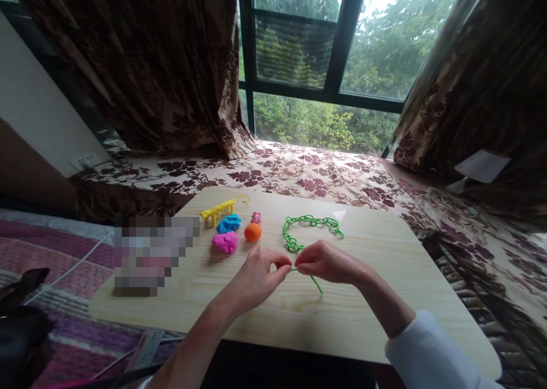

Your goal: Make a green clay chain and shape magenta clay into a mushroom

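Observation:
My left hand (pixel 267 272) and my right hand (pixel 327 262) meet over the middle of the table, fingertips close together. Both pinch a thin green strand (pixel 317 285), whose free end sticks out below my right fingers toward the table. Just beyond them a green chain (pixel 314 220) of linked loops lies in a curve, its near end partly behind my right hand. Left of the chain sit an orange ball (pixel 253 232), a pink lump (pixel 225 242) and a blue lump (pixel 229 224) that look like modelling clay.
A yellow hooked, bar-like piece (pixel 217 211) and a small pink figure (pixel 256 217) lie toward the back of the light wooden table (pixel 384 320). A pixelated patch covers something at the left. Beyond are a patterned window ledge (pixel 307 172), curtains and a small lamp (pixel 482 166).

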Tool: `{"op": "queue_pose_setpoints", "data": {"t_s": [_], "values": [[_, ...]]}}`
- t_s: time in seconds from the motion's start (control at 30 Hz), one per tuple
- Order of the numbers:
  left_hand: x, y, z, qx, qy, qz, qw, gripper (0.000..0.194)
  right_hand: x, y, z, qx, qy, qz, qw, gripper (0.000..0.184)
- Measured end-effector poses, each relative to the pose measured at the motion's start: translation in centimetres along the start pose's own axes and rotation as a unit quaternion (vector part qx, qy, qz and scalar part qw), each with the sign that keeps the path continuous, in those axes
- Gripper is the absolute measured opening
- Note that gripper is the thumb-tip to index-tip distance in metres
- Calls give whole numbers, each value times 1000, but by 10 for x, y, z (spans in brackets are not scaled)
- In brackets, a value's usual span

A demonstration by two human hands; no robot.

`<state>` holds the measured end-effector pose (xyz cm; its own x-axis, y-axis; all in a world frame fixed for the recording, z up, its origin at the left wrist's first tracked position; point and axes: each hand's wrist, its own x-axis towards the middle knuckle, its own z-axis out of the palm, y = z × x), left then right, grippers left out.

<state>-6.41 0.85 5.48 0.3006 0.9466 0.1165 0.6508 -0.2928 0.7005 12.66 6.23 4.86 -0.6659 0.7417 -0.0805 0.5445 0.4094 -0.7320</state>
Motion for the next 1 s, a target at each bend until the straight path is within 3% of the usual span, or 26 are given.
{"op": "queue_pose_setpoints", "data": {"t_s": [0.27, 0.4, 0.57, 0.7, 0.83, 1.0], "values": [[3, 4, 8, 45, 36, 3, 998, 15, 4, 3, 11, -8, 62, 11, 998, 18], [6, 4, 15, 50, 59, 5, 997, 15, 9, 11, 17, 92, 123, 66, 986, 18], [16, -18, 18, 156, 102, -4, 982, 13, 3, 26, 0, 357, 177, 62, 915, 17], [21, -32, 19, 234, 135, -23, 963, 16, -4, 40, -17, 448, 190, 45, 873, 20], [20, -10, 32, 173, 196, -13, 965, 22, 2, 48, -17, 508, 179, 30, 842, 21], [28, 22, 63, 16, 184, -41, 982, 19, 9, 52, -10, 567, 165, 9, 807, 20]]}}
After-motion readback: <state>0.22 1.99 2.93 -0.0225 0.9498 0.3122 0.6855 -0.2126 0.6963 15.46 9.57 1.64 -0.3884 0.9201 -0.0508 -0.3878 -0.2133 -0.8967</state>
